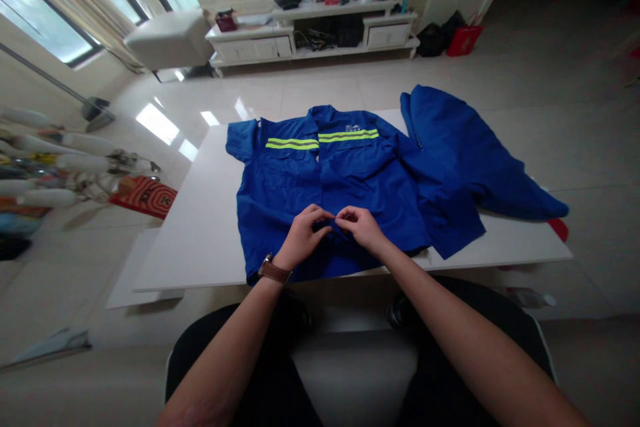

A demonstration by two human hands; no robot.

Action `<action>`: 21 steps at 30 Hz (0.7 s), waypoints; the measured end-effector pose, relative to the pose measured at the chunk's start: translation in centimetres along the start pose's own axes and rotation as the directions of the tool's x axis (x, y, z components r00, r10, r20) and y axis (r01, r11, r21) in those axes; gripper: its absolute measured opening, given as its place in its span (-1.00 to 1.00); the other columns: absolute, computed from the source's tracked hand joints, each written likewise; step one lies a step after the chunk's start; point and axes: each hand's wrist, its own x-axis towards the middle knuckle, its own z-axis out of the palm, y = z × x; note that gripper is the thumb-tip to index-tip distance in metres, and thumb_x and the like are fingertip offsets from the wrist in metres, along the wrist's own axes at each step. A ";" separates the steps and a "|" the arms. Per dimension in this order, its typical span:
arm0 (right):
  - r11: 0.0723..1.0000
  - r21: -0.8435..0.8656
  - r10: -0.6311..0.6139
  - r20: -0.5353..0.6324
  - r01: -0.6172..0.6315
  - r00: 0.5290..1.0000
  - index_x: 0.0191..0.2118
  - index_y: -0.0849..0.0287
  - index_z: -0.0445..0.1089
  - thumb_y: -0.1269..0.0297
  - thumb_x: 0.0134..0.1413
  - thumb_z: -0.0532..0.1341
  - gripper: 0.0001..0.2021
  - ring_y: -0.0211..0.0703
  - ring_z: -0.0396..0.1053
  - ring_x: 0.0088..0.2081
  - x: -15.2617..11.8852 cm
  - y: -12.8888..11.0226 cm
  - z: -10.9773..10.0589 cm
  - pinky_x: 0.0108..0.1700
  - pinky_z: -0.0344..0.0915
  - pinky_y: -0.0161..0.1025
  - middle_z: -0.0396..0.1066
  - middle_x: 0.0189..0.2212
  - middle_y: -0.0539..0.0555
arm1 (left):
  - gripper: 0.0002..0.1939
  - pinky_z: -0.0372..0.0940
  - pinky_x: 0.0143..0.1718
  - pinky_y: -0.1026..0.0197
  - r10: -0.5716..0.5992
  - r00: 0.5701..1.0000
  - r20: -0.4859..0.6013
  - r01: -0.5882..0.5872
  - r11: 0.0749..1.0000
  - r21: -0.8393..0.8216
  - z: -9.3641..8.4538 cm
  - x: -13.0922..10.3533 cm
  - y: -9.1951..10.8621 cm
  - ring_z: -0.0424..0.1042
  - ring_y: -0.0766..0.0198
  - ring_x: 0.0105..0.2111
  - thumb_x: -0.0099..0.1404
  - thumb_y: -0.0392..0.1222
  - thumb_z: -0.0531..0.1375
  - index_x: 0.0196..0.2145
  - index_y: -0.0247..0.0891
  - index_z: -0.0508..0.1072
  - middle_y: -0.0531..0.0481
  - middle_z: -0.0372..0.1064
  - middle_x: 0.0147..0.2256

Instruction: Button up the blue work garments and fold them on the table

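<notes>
A blue work jacket (285, 180) with yellow-and-grey reflective stripes across the chest lies front up on the white table (200, 227). My left hand (306, 233), with a brown-strapped watch at its wrist, pinches the jacket's front near the lower middle. Right beside it, my right hand (360, 227) has thumb and forefinger together on the same front edge, the fingertips of both hands almost touching. The small piece of cloth or button between them is too small to tell. More blue cloth (465, 147) lies bunched on the right side of the table.
Beyond the table stands a white TV cabinet (255, 47) with items on top. A red bag (464, 39) and black bags sit to its right. At the left are a red patterned bag (145, 195) and white rolled items. A clear bottle (530, 297) lies below the table's right front.
</notes>
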 end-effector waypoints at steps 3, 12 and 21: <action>1.000 0.007 0.013 0.022 -0.013 1.000 -0.42 0.14 0.43 0.10 -0.14 0.37 -0.77 -0.27 0.26 -0.52 -0.2 -0.4 0.2 -0.44 0.18 -0.31 0.35 -0.60 -0.10 | -0.88 0.34 0.05 0.11 0.096 0.995 -0.027 -0.094 0.994 0.046 -0.2 0.0 0.1 0.44 0.16 -0.05 0.29 -0.32 0.28 -0.21 -0.20 0.57 -0.08 0.41 -0.10; 0.992 -0.081 -0.094 -0.005 0.093 0.996 -0.30 0.16 0.55 0.17 -0.16 0.41 -0.75 -0.24 0.32 -0.40 -0.6 -1.0 0.2 -0.28 0.24 -0.26 0.48 -0.44 -0.03 | -0.88 0.31 -0.09 0.16 0.088 0.995 -0.036 -0.085 0.993 0.079 0.0 -0.2 0.0 0.43 0.20 -0.17 0.35 -0.39 0.16 -0.26 -0.21 0.45 -0.02 0.43 -0.24; 0.998 -0.035 0.058 0.066 -0.055 0.996 -0.39 0.16 0.42 0.02 -0.08 0.34 -0.71 -0.29 0.15 -0.52 -0.4 -0.4 0.0 -0.45 0.05 -0.31 0.27 -0.57 -0.10 | -0.75 0.21 -0.18 0.12 0.363 0.914 0.178 -0.397 0.720 0.570 -0.2 -0.7 -0.2 0.34 0.18 -0.23 0.47 -0.41 0.04 -0.17 -0.21 0.49 -0.07 0.45 -0.18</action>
